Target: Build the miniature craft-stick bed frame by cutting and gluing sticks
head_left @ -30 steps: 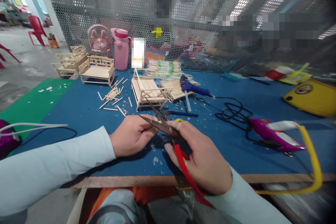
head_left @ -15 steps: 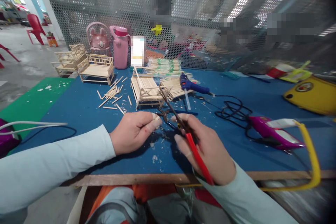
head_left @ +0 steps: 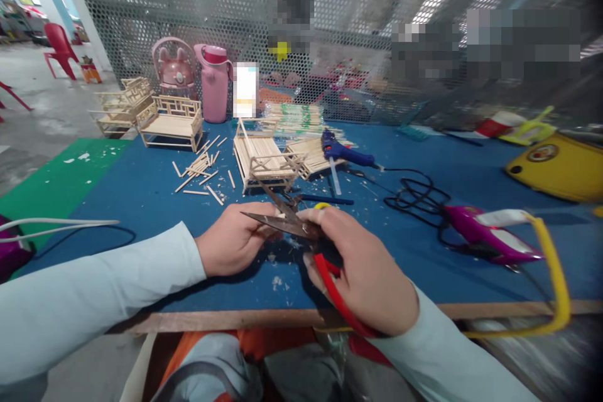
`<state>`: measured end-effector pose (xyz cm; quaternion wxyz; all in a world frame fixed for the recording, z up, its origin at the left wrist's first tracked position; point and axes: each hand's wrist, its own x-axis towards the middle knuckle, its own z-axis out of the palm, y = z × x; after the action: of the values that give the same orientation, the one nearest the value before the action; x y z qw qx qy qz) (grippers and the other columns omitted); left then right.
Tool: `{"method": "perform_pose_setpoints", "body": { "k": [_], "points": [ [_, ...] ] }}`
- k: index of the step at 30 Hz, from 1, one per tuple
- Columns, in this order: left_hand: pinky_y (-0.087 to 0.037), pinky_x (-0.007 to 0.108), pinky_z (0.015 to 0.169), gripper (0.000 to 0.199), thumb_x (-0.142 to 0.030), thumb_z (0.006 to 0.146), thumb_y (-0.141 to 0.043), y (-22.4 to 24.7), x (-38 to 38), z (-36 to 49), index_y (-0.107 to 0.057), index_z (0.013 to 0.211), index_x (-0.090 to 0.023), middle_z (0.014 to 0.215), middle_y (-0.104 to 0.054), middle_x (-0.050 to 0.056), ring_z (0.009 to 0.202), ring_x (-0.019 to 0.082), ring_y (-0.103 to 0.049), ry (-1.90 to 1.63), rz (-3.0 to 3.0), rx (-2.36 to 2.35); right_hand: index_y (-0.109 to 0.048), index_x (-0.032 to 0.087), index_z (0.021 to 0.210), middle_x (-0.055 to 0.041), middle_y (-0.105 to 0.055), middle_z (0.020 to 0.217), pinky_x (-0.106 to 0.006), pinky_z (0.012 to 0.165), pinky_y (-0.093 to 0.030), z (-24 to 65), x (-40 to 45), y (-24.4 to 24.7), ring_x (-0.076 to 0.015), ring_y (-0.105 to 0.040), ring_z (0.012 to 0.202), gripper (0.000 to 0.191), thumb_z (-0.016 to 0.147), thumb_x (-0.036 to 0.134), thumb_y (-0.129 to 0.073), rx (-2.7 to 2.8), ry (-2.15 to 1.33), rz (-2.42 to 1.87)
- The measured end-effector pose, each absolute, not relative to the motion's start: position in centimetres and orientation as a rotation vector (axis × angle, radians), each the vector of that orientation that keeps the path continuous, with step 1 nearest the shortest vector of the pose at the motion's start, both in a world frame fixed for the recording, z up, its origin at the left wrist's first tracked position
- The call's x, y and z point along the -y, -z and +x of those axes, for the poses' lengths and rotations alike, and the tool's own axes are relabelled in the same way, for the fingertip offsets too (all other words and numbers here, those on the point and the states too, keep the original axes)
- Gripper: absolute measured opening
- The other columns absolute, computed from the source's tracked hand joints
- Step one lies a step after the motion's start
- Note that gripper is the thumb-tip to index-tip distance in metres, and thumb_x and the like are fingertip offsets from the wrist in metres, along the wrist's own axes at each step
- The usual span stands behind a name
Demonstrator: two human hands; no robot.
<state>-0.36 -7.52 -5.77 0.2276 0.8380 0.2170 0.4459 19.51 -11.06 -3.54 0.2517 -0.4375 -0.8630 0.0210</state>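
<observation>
Pale slatted wood is forming a small bench (head_left: 170, 129) toward the left, thin cut sticks (head_left: 200, 167) lying beside it. The left hand (head_left: 238, 240) is bunching its fingers; what it is gripping I cannot tell. Dark, spread scissors (head_left: 294, 227) are crossing before it, the right hand (head_left: 370, 273) clasping their smooth red handles. Rightward, blue table (head_left: 419, 270) is stretching toward a purple gadget (head_left: 475, 232), wooden edge running below both hands.

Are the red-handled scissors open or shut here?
Open. The scissors show two blades spread in a V near the left hand, with the right hand on the red handles.
</observation>
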Motion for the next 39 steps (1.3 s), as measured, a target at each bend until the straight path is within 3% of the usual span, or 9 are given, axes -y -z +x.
{"method": "perform_pose_setpoints", "body": {
  "k": [12,19,23,25,29,33,39],
  "points": [
    [-0.048,0.019,0.065,0.023,0.0,0.075,-0.041,5.6,7.5,-0.4,-0.056,0.069,-0.016,0.066,-0.064,0.0,0.066,0.011,-0.06,-1.207,2.335,-0.64,-0.058,0.015,0.107,-0.0115,-0.065,0.091,-0.038,0.074,-0.053,19.9,10.8,3.7,-0.025,-0.062,0.086,0.037,0.071,0.012,-0.049,2.365,0.025,-1.142],
    [-0.047,0.019,0.06,0.026,-0.01,0.086,-0.039,5.5,7.7,-0.3,-0.058,0.07,-0.016,0.064,-0.062,0.0,0.06,0.011,-0.058,-1.17,2.341,-0.685,-0.06,0.014,0.099,-0.0086,-0.068,0.083,-0.027,0.066,-0.051,19.9,10.9,4.3,-0.0182,-0.064,0.073,0.03,0.073,0.009,-0.046,2.317,-0.007,-1.12],
    [-0.042,0.018,0.055,0.032,-0.019,0.091,-0.04,5.3,7.9,-0.3,-0.056,0.064,-0.015,0.058,-0.056,-0.001,0.053,0.008,-0.051,-1.127,2.316,-0.792,-0.06,0.018,0.088,0.0015,-0.058,0.06,-0.021,0.051,-0.043,19.7,11.2,4.2,-0.0112,-0.052,0.049,0.021,0.075,0.01,-0.044,2.266,-0.126,-1.125],
    [-0.041,0.017,0.055,0.034,-0.022,0.093,-0.038,5.3,8.0,-0.3,-0.055,0.065,-0.014,0.059,-0.055,-0.002,0.053,0.007,-0.05,-1.119,2.249,-0.808,-0.058,0.018,0.089,0.0032,-0.056,0.058,-0.021,0.049,-0.042,19.5,11.2,3.8,-0.0103,-0.049,0.046,0.018,0.076,0.013,-0.046,2.203,-0.188,-1.172],
    [-0.042,0.018,0.056,0.035,-0.027,0.096,-0.036,5.4,7.9,-0.3,-0.056,0.071,-0.014,0.062,-0.056,-0.002,0.053,0.007,-0.05,-1.116,2.157,-0.831,-0.054,0.019,0.102,-0.001,-0.062,0.073,-0.024,0.058,-0.047,19.3,10.9,3.3,-0.0133,-0.057,0.059,0.024,0.079,0.019,-0.05,2.124,-0.21,-1.271],
    [-0.041,0.018,0.053,0.027,-0.021,0.091,-0.043,5.5,7.7,-0.2,-0.059,0.07,-0.014,0.061,-0.058,-0.001,0.052,0.008,-0.051,-1.219,2.225,-0.807,-0.052,0.02,0.108,-0.0071,-0.065,0.093,-0.032,0.071,-0.051,19.3,10.8,3.5,-0.0199,-0.063,0.081,0.034,0.075,0.016,-0.051,2.243,-0.164,-1.24],
    [-0.045,0.017,0.057,0.024,-0.005,0.082,-0.043,5.7,7.4,-0.2,-0.059,0.067,-0.015,0.063,-0.062,-0.001,0.058,0.009,-0.057,-1.302,2.223,-0.692,-0.053,0.016,0.109,-0.0114,-0.062,0.095,-0.04,0.078,-0.051,19.3,10.9,4.1,-0.0264,-0.06,0.091,0.04,0.069,0.013,-0.051,2.301,0.01,-1.193]
  ]
}}
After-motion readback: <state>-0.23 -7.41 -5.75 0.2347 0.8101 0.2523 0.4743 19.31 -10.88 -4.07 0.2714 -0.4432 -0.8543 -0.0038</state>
